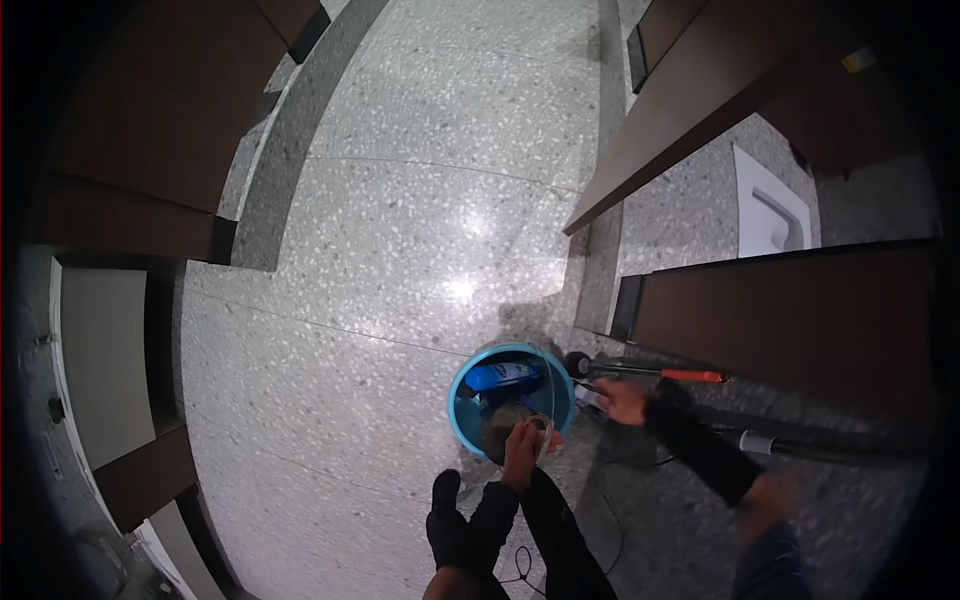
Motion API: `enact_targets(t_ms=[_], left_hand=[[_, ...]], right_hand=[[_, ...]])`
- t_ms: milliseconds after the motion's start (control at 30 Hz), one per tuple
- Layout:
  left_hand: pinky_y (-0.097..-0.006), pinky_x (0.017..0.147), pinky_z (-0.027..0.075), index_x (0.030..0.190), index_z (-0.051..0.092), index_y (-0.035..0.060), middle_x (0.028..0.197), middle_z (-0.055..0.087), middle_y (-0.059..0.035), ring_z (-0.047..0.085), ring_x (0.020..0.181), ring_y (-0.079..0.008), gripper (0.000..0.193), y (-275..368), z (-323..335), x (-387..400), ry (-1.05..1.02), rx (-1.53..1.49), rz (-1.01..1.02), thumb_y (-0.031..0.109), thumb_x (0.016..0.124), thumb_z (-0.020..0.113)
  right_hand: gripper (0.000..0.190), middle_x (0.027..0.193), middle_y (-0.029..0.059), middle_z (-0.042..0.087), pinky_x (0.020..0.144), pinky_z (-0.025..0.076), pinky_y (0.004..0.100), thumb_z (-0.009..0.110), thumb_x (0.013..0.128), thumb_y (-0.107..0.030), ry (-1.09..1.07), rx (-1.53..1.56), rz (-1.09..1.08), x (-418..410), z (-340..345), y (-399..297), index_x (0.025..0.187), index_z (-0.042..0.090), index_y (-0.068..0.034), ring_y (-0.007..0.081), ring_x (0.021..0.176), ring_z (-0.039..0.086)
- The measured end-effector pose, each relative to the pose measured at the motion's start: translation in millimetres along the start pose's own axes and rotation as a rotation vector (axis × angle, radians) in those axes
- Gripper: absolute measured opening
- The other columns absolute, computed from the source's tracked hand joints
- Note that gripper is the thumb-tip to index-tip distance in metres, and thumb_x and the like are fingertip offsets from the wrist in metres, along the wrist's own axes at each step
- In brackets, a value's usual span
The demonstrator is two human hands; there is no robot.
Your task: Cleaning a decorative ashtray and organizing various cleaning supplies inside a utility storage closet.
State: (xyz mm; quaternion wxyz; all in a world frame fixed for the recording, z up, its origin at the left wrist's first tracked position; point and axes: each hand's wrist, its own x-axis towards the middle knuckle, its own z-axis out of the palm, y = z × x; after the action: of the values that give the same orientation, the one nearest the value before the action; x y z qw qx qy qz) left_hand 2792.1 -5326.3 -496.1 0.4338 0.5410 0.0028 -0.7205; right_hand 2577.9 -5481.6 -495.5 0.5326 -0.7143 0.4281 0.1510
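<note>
A light-blue plastic bucket (454,409) stands on the speckled floor, with a blue bottle (501,375) and other dark items inside. Over its near rim, my left hand (521,450) is closed on a coiled clear cord or tube (541,426). Right of the bucket, my right hand (624,401) reaches toward its rim, at a small pale object (591,397); whether it grips this is unclear. Just beyond that hand lies a long-handled tool with an orange grip (694,375) and a round dark head. Both forearms wear black sleeves.
An open brown stall door (697,112) stands at the upper right, with a white squat toilet (772,206) behind it. Brown partitions (787,322) flank the stall. A pole with a white collar (756,442) lies at right. Thin black cable (621,525) trails over the floor.
</note>
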Motion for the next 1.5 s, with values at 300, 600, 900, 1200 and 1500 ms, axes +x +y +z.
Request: enact_targets(t_ms=[300, 600, 900, 1200, 1500], left_hand=[[-0.0268, 0.074, 0.050, 0.100, 0.055, 0.0010, 0.093, 0.062, -0.0072, 0.061, 0.084, -0.0136, 0.026, -10, 24, 14, 0.129, 0.034, 0.126, 0.026, 0.093, 0.048], [-0.0305, 0.070, 0.049, 0.097, 0.058, -0.0003, 0.085, 0.065, -0.0102, 0.062, 0.077, -0.0169, 0.049, 118, 58, -73, -0.017, 0.336, 0.431, 0.045, 0.097, 0.037], [-0.0315, 0.065, 0.053, 0.105, 0.054, 0.0012, 0.086, 0.061, -0.0096, 0.062, 0.072, -0.0189, 0.024, 285, 37, -229, -0.119, 0.386, 0.360, 0.022, 0.095, 0.048], [-0.0276, 0.062, 0.054, 0.112, 0.052, 0.0025, 0.084, 0.062, -0.0086, 0.063, 0.072, -0.0162, 0.027, 455, 1, -217, -0.271, 0.395, 0.339, 0.025, 0.096, 0.047], [-0.0227, 0.057, 0.049, 0.103, 0.058, 0.0000, 0.077, 0.061, -0.0068, 0.060, 0.066, -0.0111, 0.030, 639, 76, -149, -0.322, 0.394, 0.481, 0.027, 0.096, 0.048]], right_hand=[[0.024, 0.068, 0.0094, 0.063, 0.053, 0.049, 0.0304, 0.055, 0.085, -0.014, 0.369, 0.654, 0.254, 19, 43, -8, 0.104, 0.054, 0.000, 0.0150, 0.060, 0.062], [0.014, 0.063, 0.0111, 0.055, 0.052, 0.045, 0.0388, 0.057, 0.083, -0.018, 0.453, 0.823, 0.181, -70, 83, 26, 0.080, 0.055, -0.004, 0.0242, 0.058, 0.057], [0.028, 0.087, 0.0065, 0.063, 0.060, 0.050, 0.0263, 0.052, 0.089, -0.014, 0.129, 1.259, 0.014, -68, 66, -239, 0.115, 0.054, -0.004, 0.0128, 0.072, 0.060], [0.027, 0.088, 0.0073, 0.064, 0.060, 0.051, 0.0267, 0.052, 0.089, -0.013, 0.165, 1.378, 0.057, -34, -101, -457, 0.114, 0.054, -0.004, 0.0141, 0.072, 0.060], [0.027, 0.089, 0.0098, 0.065, 0.058, 0.053, 0.0277, 0.050, 0.089, -0.013, 0.212, 1.305, -0.080, 50, -233, -502, 0.113, 0.054, -0.003, 0.0175, 0.069, 0.062]])
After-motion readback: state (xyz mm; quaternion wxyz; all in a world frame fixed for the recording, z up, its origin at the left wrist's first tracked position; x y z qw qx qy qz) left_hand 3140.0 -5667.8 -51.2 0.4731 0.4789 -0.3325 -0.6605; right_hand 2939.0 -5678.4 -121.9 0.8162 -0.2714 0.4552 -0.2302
